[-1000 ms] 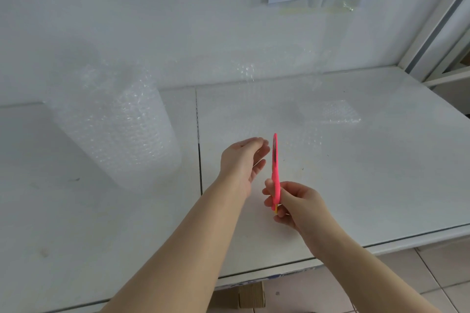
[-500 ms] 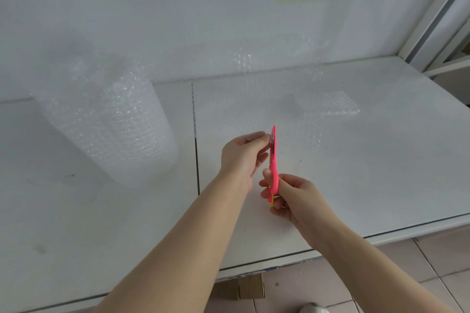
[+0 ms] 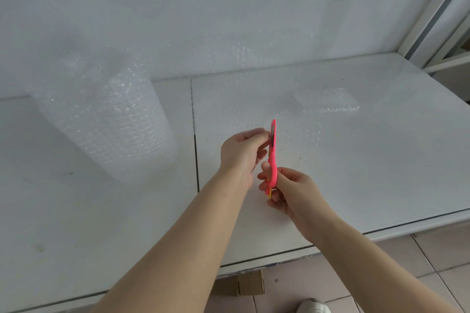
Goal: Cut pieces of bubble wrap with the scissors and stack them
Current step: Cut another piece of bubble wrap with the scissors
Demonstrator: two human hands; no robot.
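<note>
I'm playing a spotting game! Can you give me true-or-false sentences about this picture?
The right hand holds the pink scissors. True.
The big bubble wrap roll is on the floor. False: it is on the table, left of the hands.
The left hand pinches the bubble wrap sheet beside the blades. True.
The pile of cut pieces lies right at the table's near edge. False: it lies far back on the right.
</note>
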